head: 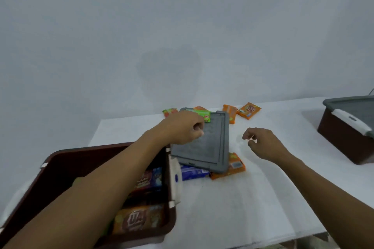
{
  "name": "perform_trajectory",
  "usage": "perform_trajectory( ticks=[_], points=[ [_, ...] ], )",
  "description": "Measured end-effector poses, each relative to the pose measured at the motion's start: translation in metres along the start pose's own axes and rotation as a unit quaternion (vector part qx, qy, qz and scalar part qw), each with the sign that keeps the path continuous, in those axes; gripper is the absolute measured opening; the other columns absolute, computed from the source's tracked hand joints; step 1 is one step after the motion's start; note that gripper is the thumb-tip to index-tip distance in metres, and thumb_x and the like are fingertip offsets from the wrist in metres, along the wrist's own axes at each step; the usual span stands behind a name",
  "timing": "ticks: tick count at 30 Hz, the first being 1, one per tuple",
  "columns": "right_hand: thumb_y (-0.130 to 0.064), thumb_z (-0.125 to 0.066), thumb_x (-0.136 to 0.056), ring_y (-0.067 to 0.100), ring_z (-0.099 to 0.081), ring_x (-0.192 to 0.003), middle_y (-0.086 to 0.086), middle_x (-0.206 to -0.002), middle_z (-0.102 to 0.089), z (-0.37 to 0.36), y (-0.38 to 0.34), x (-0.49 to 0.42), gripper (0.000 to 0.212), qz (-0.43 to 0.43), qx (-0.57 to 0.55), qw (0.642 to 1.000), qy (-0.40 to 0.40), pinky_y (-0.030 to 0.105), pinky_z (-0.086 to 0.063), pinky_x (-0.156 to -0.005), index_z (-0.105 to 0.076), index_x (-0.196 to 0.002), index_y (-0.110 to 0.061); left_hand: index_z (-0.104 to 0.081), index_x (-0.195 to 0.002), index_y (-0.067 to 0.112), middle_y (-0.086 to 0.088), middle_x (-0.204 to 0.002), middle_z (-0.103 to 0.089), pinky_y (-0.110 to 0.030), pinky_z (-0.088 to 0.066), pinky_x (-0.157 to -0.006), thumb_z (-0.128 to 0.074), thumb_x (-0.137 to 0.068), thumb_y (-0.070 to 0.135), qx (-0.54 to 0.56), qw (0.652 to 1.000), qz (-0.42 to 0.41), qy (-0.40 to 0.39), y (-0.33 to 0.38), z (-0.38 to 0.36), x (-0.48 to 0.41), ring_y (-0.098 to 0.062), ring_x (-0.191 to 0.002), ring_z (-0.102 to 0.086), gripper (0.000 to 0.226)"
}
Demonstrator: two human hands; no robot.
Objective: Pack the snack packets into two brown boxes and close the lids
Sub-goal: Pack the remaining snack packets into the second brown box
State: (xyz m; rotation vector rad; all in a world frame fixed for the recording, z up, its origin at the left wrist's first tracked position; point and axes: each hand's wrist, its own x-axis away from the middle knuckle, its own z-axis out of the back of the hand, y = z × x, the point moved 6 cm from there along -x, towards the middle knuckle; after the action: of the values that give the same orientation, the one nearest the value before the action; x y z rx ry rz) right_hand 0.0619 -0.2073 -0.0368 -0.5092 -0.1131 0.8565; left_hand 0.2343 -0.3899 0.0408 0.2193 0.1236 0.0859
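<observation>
- Table (253, 198): white work area.
- Open brown box (85, 153), near left: lid off for loading, several pkts already inside.
- 2nd brown box (340, 143), far right: closed, prob. done.
- Grey lid (208, 147), centre: lies tilted on blue pkt (194, 173) & orange pkt (234, 166), prob. parked till the box is full.
- Green pkt (202, 115): on the lid's far edge, not yet packed.
- L hand (180, 129): arm reaches over the open box, fingers curled at green pkt. Can't tell if it grips.
- R hand (265, 141): hovers right of the lid, loosely curled, holding nothing.

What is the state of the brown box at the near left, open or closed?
Open. The brown box has no lid on it, snack packets show inside, and a gray lid lies beside it.
</observation>
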Motion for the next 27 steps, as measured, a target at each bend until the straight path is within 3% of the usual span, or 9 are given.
perform_trajectory(
  ticks=[3,6,8,12,16,19,23,25,27],
  points=[
    [-0.015,-0.057,-0.088,0.022,-0.051,-0.114,0.004,-0.124,-0.06,0.002,0.054,-0.024,0.028,-0.04,0.041,0.998,-0.007,0.038,-0.044,-0.093,-0.061,-0.115,-0.022,-0.061,-0.101,0.021,0.002,-0.099,-0.062,-0.037,-0.05,-0.076,-0.054,-0.092,0.037,-0.064,0.995,0.011,-0.074,0.018,-0.026,-0.054,-0.018,-0.089,-0.058,0.02],
    [-0.021,-0.056,-0.09,0.025,-0.039,-0.131,0.002,-0.146,-0.044,-0.004,0.093,-0.052,0.048,-0.075,0.069,0.994,-0.03,0.043,-0.037,-0.104,-0.046,-0.137,-0.023,-0.06,-0.115,0.019,-0.003,-0.118,-0.06,-0.042,-0.051,-0.086,-0.053,-0.092,0.04,-0.16,0.978,0.016,-0.133,0.036,-0.06,-0.098,-0.024,-0.104,-0.057,0.032],
    [-0.023,-0.053,-0.091,0.025,-0.031,-0.137,0.002,-0.153,-0.034,-0.009,0.106,-0.074,0.06,-0.076,0.08,0.992,-0.06,0.046,-0.032,-0.106,-0.033,-0.146,-0.023,-0.053,-0.129,0.02,-0.005,-0.134,-0.051,-0.046,-0.046,-0.096,-0.054,-0.092,0.042,-0.154,0.977,0.029,-0.142,0.043,-0.08,-0.121,-0.027,-0.12,-0.05,0.043],
    [-0.022,-0.05,-0.089,0.023,-0.019,-0.143,0.003,-0.157,-0.025,-0.012,0.116,-0.12,0.068,-0.004,0.106,0.989,-0.102,0.049,-0.027,-0.105,-0.019,-0.15,-0.023,-0.028,-0.149,0.024,-0.007,-0.157,-0.024,-0.053,-0.027,-0.111,-0.05,-0.095,0.045,-0.094,0.979,0.105,-0.149,0.044,-0.117,-0.154,-0.03,-0.142,-0.025,0.062],
    [-0.028,-0.041,-0.092,0.017,-0.004,-0.148,0.0,-0.161,-0.014,-0.025,0.129,-0.138,0.073,0.038,0.097,0.986,-0.128,0.052,-0.013,-0.113,0.0,-0.153,-0.028,-0.022,-0.15,0.02,-0.011,-0.156,-0.02,-0.053,-0.02,-0.109,-0.046,-0.095,0.046,-0.114,0.974,0.157,-0.114,0.038,-0.145,-0.178,-0.033,-0.142,-0.018,0.065],
    [-0.039,-0.037,-0.095,0.021,-0.014,-0.143,-0.001,-0.156,-0.025,-0.021,0.144,-0.122,0.062,0.054,0.114,0.991,-0.039,0.055,-0.009,-0.113,-0.012,-0.151,-0.029,-0.02,-0.148,0.016,-0.013,-0.154,-0.019,-0.054,-0.016,-0.11,-0.048,-0.095,0.043,-0.112,0.974,0.183,-0.069,0.032,-0.154,-0.202,-0.033,-0.142,-0.013,0.066],
    [-0.053,-0.045,-0.091,0.028,-0.038,-0.123,0.001,-0.138,-0.041,-0.001,0.172,-0.084,0.044,0.072,0.119,0.989,0.051,0.048,-0.032,-0.102,-0.047,-0.13,-0.031,-0.02,-0.145,0.007,-0.019,-0.153,-0.019,-0.062,-0.002,-0.114,-0.044,-0.095,0.047,-0.127,0.963,0.234,-0.05,0.033,-0.171,-0.232,-0.035,-0.145,-0.006,0.069],
    [-0.057,-0.051,-0.087,0.026,-0.044,-0.116,0.0,-0.132,-0.042,0.009,0.194,-0.066,0.043,0.04,0.081,0.993,0.075,0.043,-0.039,-0.097,-0.051,-0.121,-0.031,-0.028,-0.143,0.007,-0.021,-0.152,-0.02,-0.063,0.003,-0.113,-0.041,-0.095,0.049,-0.137,0.954,0.266,-0.033,0.042,-0.179,-0.238,-0.038,-0.144,-0.007,0.065],
    [-0.06,-0.054,-0.085,0.025,-0.044,-0.122,0.001,-0.139,-0.04,0.014,0.213,-0.057,0.054,-0.031,0.051,0.994,0.093,0.043,-0.041,-0.101,-0.049,-0.127,-0.027,-0.039,-0.137,0.012,-0.018,-0.149,-0.027,-0.062,0.0,-0.114,-0.04,-0.095,0.048,-0.16,0.952,0.26,0.003,0.056,-0.184,-0.238,-0.039,-0.141,-0.015,0.056]
  ],
)
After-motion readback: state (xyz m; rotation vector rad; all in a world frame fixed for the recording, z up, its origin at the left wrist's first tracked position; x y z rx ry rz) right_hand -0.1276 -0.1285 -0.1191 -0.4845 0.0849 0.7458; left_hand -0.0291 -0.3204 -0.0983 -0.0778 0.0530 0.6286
